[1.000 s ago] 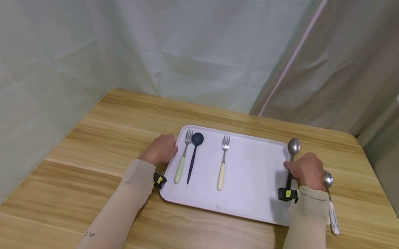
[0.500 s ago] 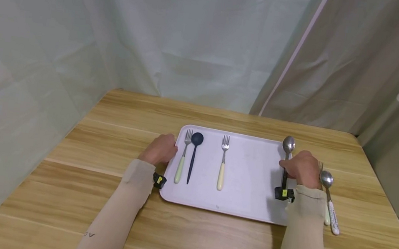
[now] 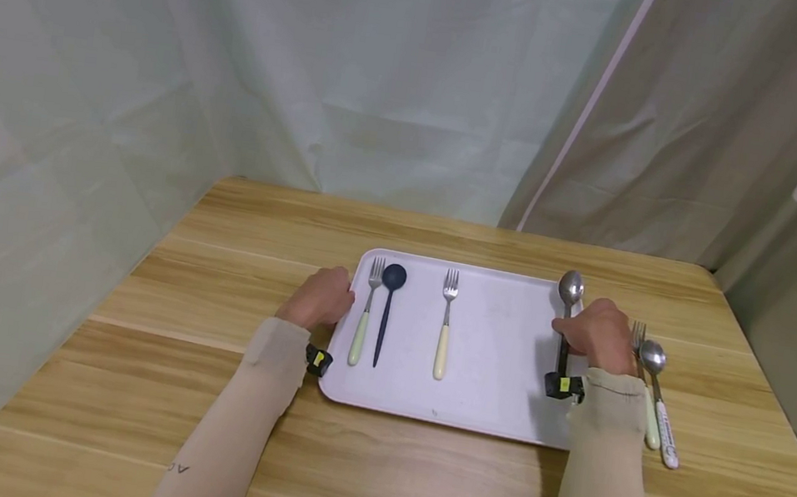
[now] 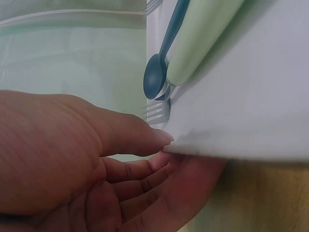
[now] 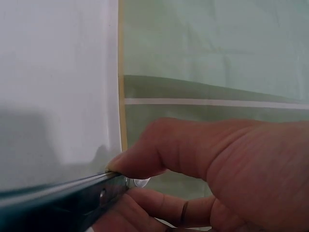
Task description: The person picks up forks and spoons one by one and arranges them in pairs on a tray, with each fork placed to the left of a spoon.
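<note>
My left hand (image 3: 320, 299) grips the left edge of a white rectangular tray (image 3: 504, 363); in the left wrist view the thumb lies by the top of the rim, fingers underneath. My right hand (image 3: 602, 334) pinches a spoon (image 3: 571, 286) with a metal bowl and dark handle over the tray's right edge, bowl pointing away. The right wrist view shows the dark handle (image 5: 63, 205) between thumb and fingers. On the tray lie a green-handled fork (image 3: 360, 336), a dark blue spoon (image 3: 395, 277) and a cream-handled fork (image 3: 441, 351).
Right of the tray, a green-handled fork (image 3: 651, 420) and a spoon with a patterned white handle (image 3: 664, 435) lie side by side on the wooden table (image 3: 413, 485), partly behind the right wrist. Pale curtains (image 3: 420, 83) hang around the table's back and sides.
My right hand has shifted left with the dark-handled spoon, bringing it over the tray's right edge. The green-handled fork beside the tray has come into view. My left hand has stayed put.
</note>
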Tool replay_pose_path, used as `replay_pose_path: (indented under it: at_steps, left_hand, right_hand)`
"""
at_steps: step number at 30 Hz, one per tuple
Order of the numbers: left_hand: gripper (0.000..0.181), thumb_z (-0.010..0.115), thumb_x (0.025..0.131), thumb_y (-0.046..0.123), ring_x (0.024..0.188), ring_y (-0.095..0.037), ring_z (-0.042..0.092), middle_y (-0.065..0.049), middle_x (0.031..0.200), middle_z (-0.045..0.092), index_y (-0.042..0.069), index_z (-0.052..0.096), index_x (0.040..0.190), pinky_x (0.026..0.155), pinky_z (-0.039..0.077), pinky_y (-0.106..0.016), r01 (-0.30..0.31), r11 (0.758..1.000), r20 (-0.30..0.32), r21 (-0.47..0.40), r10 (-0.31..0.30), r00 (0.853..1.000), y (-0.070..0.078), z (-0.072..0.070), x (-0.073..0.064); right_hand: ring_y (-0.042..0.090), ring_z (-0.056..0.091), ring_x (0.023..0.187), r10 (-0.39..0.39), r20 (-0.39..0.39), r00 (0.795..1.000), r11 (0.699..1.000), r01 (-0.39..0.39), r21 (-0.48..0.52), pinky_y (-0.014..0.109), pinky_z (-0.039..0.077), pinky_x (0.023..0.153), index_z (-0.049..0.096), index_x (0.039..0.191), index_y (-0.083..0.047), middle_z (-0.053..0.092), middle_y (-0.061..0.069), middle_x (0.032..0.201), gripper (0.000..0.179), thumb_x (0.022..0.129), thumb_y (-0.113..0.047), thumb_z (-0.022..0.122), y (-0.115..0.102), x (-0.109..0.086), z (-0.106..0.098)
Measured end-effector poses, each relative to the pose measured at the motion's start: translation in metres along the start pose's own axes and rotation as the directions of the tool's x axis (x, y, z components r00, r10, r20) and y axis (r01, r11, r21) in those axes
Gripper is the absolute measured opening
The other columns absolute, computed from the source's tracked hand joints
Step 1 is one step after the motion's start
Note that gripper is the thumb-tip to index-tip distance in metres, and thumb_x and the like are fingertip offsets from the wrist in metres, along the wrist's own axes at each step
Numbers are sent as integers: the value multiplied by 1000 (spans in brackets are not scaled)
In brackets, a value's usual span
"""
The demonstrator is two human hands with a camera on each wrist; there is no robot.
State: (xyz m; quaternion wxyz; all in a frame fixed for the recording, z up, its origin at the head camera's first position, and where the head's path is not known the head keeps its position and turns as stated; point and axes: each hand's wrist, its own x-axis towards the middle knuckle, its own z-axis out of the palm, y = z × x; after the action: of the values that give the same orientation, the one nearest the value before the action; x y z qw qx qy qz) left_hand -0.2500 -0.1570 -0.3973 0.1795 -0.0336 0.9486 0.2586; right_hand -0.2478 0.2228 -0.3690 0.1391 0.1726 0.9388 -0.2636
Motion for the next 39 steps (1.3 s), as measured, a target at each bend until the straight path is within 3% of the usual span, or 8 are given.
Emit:
replay_pose_path:
  at_steps: [9,39]
  left_hand:
    - [25,43,105,13,67,-19,61,-12,81,63,-3,62,103,54,46,-24,-28,999,-15,27,29,999,-1,1,2]
    - [26,43,106,14,66,-19,61,-12,80,62,-2,62,102,53,46,-24,-35,999,-17,20,36,999,-1,1,0]
  right_hand:
    - [16,53,60,6,2,1000,1000,-6,-7,29,43,53,60,79,-2,60,6,65,33,89,-31,71,-5,1,4]
    - [18,55,64,8,36,999,1000,-9,18,28,44,55,64,85,2,61,7,68,32,90,-29,71,-18,-2,11]
